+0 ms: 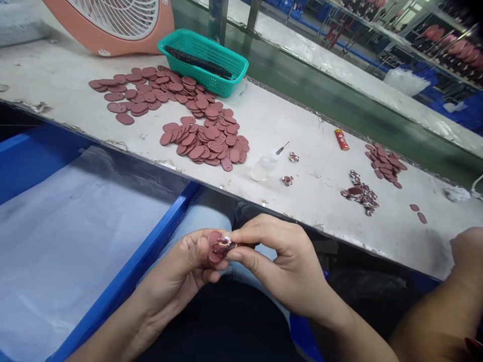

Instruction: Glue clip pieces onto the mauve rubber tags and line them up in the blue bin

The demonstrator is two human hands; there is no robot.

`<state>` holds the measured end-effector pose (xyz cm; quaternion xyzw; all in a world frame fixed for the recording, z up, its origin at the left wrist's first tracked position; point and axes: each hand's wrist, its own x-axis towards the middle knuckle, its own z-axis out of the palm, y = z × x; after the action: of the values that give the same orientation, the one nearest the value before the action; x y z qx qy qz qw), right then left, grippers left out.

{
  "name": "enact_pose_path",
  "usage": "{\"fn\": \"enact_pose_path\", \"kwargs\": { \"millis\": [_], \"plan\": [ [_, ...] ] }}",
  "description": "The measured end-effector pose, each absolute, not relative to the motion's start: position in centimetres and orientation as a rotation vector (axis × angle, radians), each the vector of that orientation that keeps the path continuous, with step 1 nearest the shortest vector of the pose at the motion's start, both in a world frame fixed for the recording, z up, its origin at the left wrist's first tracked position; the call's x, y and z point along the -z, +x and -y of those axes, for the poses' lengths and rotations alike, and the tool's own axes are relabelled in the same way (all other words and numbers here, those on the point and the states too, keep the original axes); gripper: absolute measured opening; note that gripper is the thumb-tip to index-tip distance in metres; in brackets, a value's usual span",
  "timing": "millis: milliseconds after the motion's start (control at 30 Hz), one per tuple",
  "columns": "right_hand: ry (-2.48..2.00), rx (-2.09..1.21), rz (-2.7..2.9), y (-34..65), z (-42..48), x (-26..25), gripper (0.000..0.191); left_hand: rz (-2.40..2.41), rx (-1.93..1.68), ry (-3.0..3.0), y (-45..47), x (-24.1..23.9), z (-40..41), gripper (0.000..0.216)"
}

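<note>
The bench edge (264, 208) runs between the left hand (173, 266), the right hand (279, 261) and the plastic bottle (264, 167) ahead.

The oval tag (213, 254) (pinched) is half-hidden by fingers (249, 234).

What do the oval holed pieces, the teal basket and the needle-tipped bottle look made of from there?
The oval holed pieces look like rubber or synthetic leather: matte reddish-brown, with a dull surface; the view can't settle which. The teal basket looks like moulded plastic, slightly glossy with a slotted lattice. The needle-tipped bottle looks like cloudy translucent plastic, its thin tip like metal.
</note>
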<state>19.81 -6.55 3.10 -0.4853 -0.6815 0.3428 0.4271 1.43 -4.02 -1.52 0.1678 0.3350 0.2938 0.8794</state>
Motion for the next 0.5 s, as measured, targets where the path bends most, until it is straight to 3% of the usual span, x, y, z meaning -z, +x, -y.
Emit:
{"fn": "enact_pose_path", "kwargs": {
  "millis": [500],
  "plan": [
    [-1.165,-0.832,1.746,20.02,6.14,-2.88,0.013,-0.785,-0.619,0.216,1.47,1.6,4.11,0.033]
  ]
}}
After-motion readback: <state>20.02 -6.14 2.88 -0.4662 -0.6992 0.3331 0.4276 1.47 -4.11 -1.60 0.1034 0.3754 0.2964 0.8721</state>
